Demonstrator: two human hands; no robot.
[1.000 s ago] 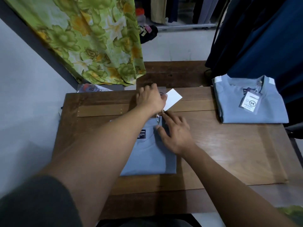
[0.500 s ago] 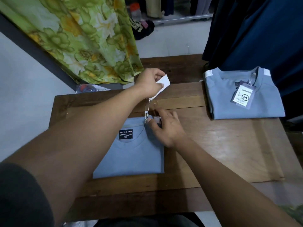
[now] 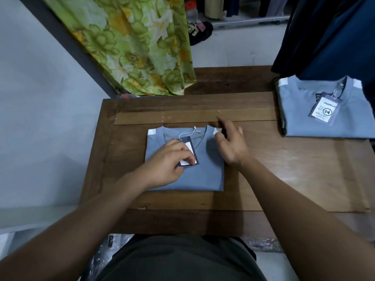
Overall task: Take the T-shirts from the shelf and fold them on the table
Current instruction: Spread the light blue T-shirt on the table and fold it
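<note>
Looking down through the head camera, we see the folded pale blue T-shirt (image 3: 183,169) lying flat on the brown wooden table (image 3: 294,179), in the middle near us, collar pointing to the far side. A second ago our left hand (image 3: 170,161) held the white and navy card price tag (image 3: 189,152) up past the collar on its string; now the tag lies on the chest of the shirt, and we hold it there, thumb and curled fingers pinching its near end against the cloth. Our right hand (image 3: 230,145), which was pressing the right side of the collar, has shifted to the far right shoulder corner; its fingers are loosely spread and half straight, gripping nothing, the fingertips just at the small white patch on that shoulder.

We judge this to mean that folding of this shirt is finished and we are only dressing it: tag laid to the front, edges trued. On the far right of the table a second folded pale blue T-shirt (image 3: 324,114) lies well apart, its own tag on its chest in the same way, so two shirts are done. The next step is probably to let go and fetch another shirt; the shelf itself is not in sight.

Beyond the table on the left hangs a green and yellow flowered cloth (image 3: 138,43), and dark blue garments (image 3: 332,37) hang at the far right.
</note>
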